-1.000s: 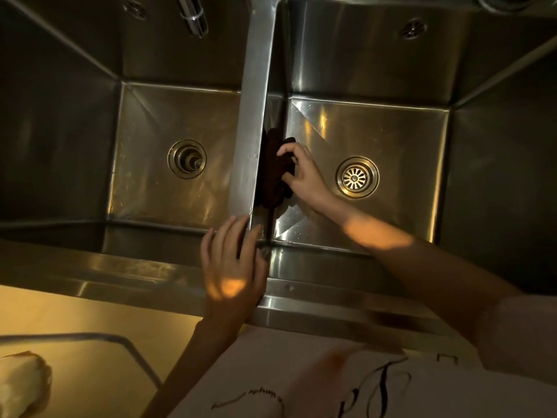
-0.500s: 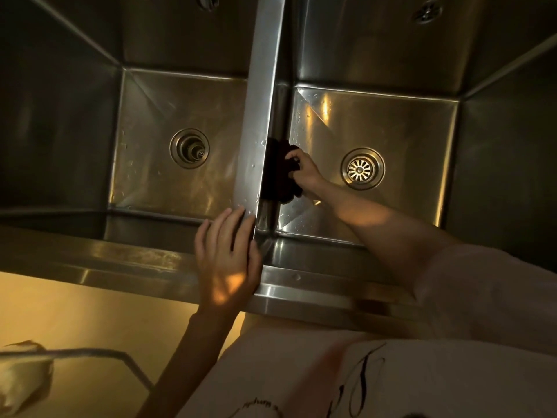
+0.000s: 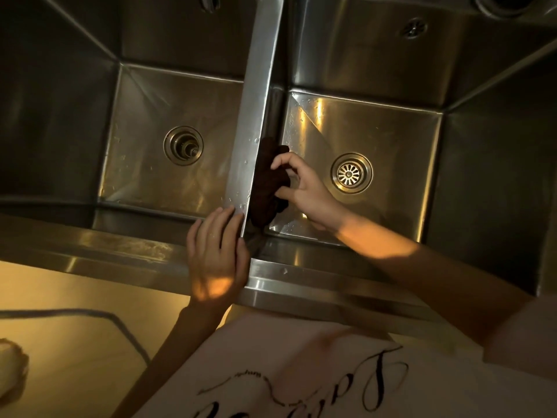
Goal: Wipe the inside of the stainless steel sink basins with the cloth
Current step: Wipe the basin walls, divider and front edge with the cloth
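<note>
A double stainless steel sink fills the view, with a left basin (image 3: 144, 95) and a right basin (image 3: 398, 131) split by a steel divider (image 3: 256, 101). Inside the right basin, my right hand (image 3: 304, 191) presses a dark bunched cloth (image 3: 266, 182) against the divider's wall, near the front corner. My left hand (image 3: 215, 254) lies flat, fingers spread, on the front rim (image 3: 120, 251) where the divider meets it, holding nothing.
Each basin has a round drain, the left drain (image 3: 183, 145) and the right drain (image 3: 351, 173). A faucet spout (image 3: 208, 1) shows at the top edge. Water drops sit on the divider. A pale object (image 3: 12, 366) lies on the yellow floor at the lower left.
My right hand and the cloth have slid along the divider wall, toward the front of the right basin. My left hand stays on the rim. The camera has shifted a little.
</note>
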A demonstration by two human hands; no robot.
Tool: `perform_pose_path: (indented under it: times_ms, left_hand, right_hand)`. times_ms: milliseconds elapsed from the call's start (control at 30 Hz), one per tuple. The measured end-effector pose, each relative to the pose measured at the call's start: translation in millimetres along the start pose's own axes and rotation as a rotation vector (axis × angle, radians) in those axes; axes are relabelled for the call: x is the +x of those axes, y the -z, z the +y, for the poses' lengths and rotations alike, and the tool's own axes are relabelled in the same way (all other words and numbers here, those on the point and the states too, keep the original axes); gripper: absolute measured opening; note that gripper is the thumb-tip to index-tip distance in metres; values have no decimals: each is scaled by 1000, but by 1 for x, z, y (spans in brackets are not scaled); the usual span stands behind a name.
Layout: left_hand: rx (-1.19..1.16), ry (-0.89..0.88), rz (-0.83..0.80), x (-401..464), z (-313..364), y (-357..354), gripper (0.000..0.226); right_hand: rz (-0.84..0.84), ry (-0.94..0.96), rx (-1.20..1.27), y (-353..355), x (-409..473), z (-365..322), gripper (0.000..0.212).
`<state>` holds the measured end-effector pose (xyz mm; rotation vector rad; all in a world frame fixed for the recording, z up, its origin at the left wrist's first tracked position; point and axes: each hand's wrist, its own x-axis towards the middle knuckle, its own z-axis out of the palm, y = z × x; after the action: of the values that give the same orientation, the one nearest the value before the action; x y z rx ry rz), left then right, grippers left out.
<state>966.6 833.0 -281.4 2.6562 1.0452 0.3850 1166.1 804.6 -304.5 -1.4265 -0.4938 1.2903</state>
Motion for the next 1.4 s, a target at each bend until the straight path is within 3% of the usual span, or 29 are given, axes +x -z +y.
perform_pose_path:
  times_ms: [167,500,667,1100,1400]
  left_hand:
    - [-31,28,17,-3,-2,-5,37]
    - [-73,27,-26,-7,-8,-14,40]
    - [-81,42,-29,-5,-3,-9,37]
    - [-65,71,-111,-5,-2,-4,35]
    - [-73,66,-100,-4,0,-5,35]
  right_hand:
    - [93,-93,-13,5,35,20,49]
    - [222,-276,-297,33,113,79,48]
    - [261,-304,-239,29,111,87,49]
    - [30,-123,40,-5,0,26,49]
    - [74,-56,-240,2,29,55,45]
